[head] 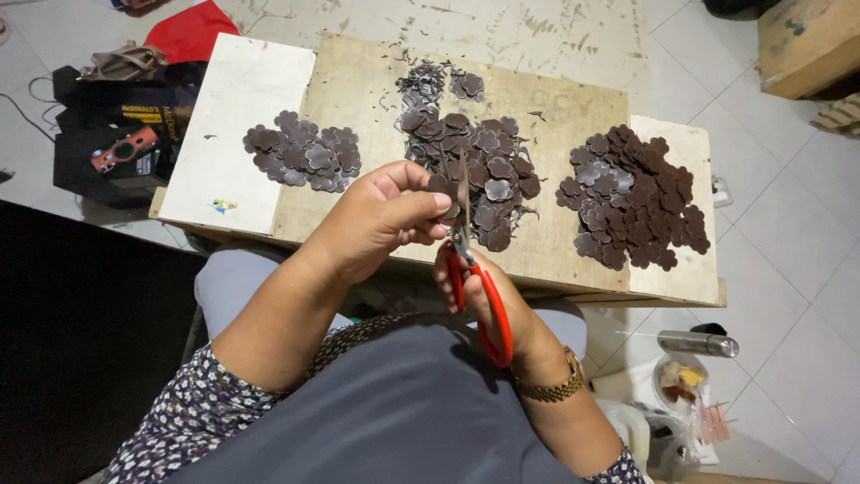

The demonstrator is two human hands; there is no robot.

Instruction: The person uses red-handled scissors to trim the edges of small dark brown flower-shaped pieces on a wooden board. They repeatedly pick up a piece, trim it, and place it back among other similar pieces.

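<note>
Scissors [479,296] red-handled in right hand [488,300], flat brown flower-shaped piece [439,185] in left hand [381,220]

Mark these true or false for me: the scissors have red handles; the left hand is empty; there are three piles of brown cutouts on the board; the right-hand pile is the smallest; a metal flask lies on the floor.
1. The scissors have red handles. True; the right hand holds them.
2. The left hand is empty. False: it pinches a brown flower-shaped cutout at the blades.
3. Three piles of cutouts sit on the wooden board. True: left pile, middle pile, right pile.
4. The right pile is the smallest. False: it looks the largest.
5. A metal flask lies on the floor. True.
</note>
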